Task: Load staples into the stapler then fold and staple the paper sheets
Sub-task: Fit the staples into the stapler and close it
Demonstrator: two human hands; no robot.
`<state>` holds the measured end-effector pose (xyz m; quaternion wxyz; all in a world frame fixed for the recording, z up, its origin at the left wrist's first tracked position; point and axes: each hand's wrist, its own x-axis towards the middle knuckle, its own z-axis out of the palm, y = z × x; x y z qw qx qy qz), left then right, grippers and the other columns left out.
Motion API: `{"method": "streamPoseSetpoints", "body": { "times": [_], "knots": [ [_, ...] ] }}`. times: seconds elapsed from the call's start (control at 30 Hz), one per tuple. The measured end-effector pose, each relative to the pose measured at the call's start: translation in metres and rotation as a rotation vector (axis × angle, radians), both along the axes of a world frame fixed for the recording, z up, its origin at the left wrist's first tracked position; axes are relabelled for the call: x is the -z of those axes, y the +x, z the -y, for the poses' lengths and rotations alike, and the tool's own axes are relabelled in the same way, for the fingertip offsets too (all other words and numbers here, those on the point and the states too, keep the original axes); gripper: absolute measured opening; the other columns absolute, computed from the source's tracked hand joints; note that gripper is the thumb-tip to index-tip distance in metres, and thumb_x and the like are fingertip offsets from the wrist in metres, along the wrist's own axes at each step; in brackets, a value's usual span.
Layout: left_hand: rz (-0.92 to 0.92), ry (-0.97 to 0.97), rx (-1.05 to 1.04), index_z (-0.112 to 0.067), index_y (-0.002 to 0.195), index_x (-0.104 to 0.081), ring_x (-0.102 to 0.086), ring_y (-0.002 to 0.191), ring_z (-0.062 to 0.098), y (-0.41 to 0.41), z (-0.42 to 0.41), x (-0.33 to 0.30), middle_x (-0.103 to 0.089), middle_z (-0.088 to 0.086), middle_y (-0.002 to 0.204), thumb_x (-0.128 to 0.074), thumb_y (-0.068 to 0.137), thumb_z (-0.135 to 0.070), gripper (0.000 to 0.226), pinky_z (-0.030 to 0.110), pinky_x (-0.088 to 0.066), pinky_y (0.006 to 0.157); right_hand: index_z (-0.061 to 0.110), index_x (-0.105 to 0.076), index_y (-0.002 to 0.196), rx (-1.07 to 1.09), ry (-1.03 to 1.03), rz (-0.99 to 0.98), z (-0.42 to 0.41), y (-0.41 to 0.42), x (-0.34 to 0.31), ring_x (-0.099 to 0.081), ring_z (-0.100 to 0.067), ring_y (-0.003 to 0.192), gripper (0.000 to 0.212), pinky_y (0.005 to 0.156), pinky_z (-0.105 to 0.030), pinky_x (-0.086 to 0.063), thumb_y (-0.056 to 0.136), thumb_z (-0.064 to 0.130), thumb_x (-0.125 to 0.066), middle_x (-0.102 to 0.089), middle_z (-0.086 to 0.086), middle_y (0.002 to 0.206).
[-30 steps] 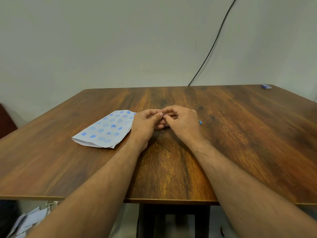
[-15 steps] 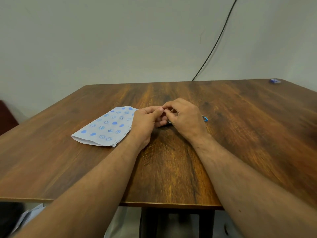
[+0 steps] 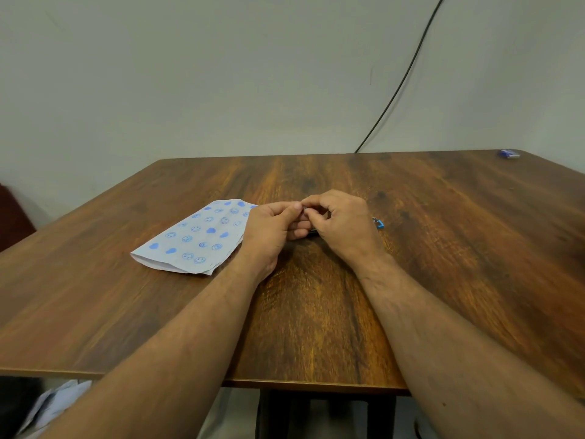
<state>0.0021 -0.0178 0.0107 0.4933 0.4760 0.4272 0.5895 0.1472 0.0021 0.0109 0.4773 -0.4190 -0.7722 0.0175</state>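
Note:
My left hand (image 3: 269,229) and my right hand (image 3: 343,226) meet fingertip to fingertip at the middle of the wooden table (image 3: 316,312). Between the thumbs and forefingers they pinch a tiny metallic piece that looks like a staple strip (image 3: 305,211), mostly hidden by the fingers. The blue stapler (image 3: 378,223) lies on the table under my right hand, and only its blue end and a dark sliver between the hands show. A folded paper sheet (image 3: 196,237) printed with blue smileys and hearts lies flat just left of my left hand.
A small blue box (image 3: 509,153) sits at the far right corner of the table. A black cable (image 3: 399,87) runs down the wall behind the table. More paper (image 3: 50,403) lies on the floor below the near left edge.
Both hands stay pressed together at the same spot, with only small finger movements. The head view has shifted a little, and more of the stapler's blue end shows past my right hand.

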Motion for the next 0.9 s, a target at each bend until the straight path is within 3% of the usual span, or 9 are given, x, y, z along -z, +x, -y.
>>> {"method": "streamPoseSetpoints", "body": {
  "times": [0.17, 0.3, 0.43, 0.53, 0.67, 0.77, 0.9],
  "knots": [
    [-0.065, 0.005, -0.028, -0.003, 0.105, -0.075, -0.068, 0.070, 0.011, 0.003, 0.004, -0.002, -0.074, 0.010, 0.084, -0.056, 0.101, -0.010, 0.020, 0.019, -0.060, 0.067, 0.020, -0.077, 0.105, 0.045, 0.026, 0.093, 0.001, -0.001, -0.001, -0.065, -0.011, 0.090, 0.017, 0.083, -0.034, -0.056, 0.093, 0.023, -0.065, -0.072, 0.002, 0.097],
    [-0.193, 0.052, -0.162, -0.022, 0.093, -0.077, -0.073, 0.072, 0.011, 0.007, 0.004, -0.001, -0.079, 0.004, 0.083, -0.059, 0.100, -0.014, 0.021, 0.026, -0.062, 0.075, 0.020, -0.077, 0.103, 0.103, 0.027, 0.110, 0.000, -0.001, -0.001, -0.063, -0.010, 0.084, 0.017, 0.077, -0.031, -0.055, 0.094, 0.025, -0.063, -0.071, 0.004, 0.095],
    [-0.488, 0.146, -0.432, -0.020, 0.110, -0.076, -0.074, 0.085, 0.008, 0.012, 0.002, 0.003, -0.078, -0.003, 0.094, -0.059, 0.099, -0.019, 0.020, 0.033, -0.060, 0.089, 0.023, -0.077, 0.101, 0.196, 0.021, 0.104, -0.003, 0.004, -0.001, -0.054, -0.004, 0.075, 0.016, 0.070, -0.028, -0.050, 0.093, 0.026, -0.063, -0.065, 0.009, 0.086],
    [-0.651, 0.207, -0.505, -0.019, 0.117, -0.074, -0.068, 0.101, 0.006, 0.015, 0.009, 0.001, -0.076, -0.004, 0.111, -0.058, 0.098, -0.014, 0.026, 0.026, -0.053, 0.096, 0.025, -0.077, 0.102, 0.225, 0.010, 0.151, -0.003, 0.005, 0.000, -0.058, -0.008, 0.077, 0.018, 0.072, -0.029, -0.048, 0.093, 0.030, -0.063, -0.069, 0.007, 0.089],
    [-0.747, 0.184, -0.518, -0.019, 0.119, -0.071, -0.066, 0.106, 0.009, 0.018, 0.016, -0.003, -0.074, -0.004, 0.114, -0.058, 0.085, 0.002, 0.042, 0.024, -0.051, 0.096, 0.025, -0.078, 0.103, 0.229, 0.004, 0.280, -0.004, 0.003, 0.001, -0.060, -0.018, 0.086, 0.020, 0.082, -0.037, -0.041, 0.092, 0.029, -0.063, -0.063, 0.004, 0.087],
    [-0.832, 0.113, -0.478, -0.022, 0.114, -0.071, -0.065, 0.104, 0.011, 0.018, 0.017, -0.005, -0.074, -0.004, 0.111, -0.064, 0.083, -0.004, 0.037, 0.030, -0.052, 0.095, 0.027, -0.079, 0.104, 0.243, 0.017, 0.329, -0.006, 0.004, 0.002, -0.043, -0.017, 0.092, 0.019, 0.081, -0.035, -0.037, 0.090, 0.034, -0.068, -0.046, 0.004, 0.091],
    [-0.994, 0.108, -0.432, -0.022, 0.114, -0.072, -0.063, 0.103, 0.014, 0.023, 0.016, -0.004, -0.073, -0.002, 0.109, -0.068, 0.082, -0.010, 0.034, 0.033, -0.054, 0.094, 0.030, -0.079, 0.101, 0.256, -0.025, 0.329, -0.007, 0.007, 0.002, -0.032, -0.013, 0.097, 0.017, 0.087, -0.036, -0.035, 0.090, 0.038, -0.069, -0.042, 0.006, 0.098]
  ]
}}
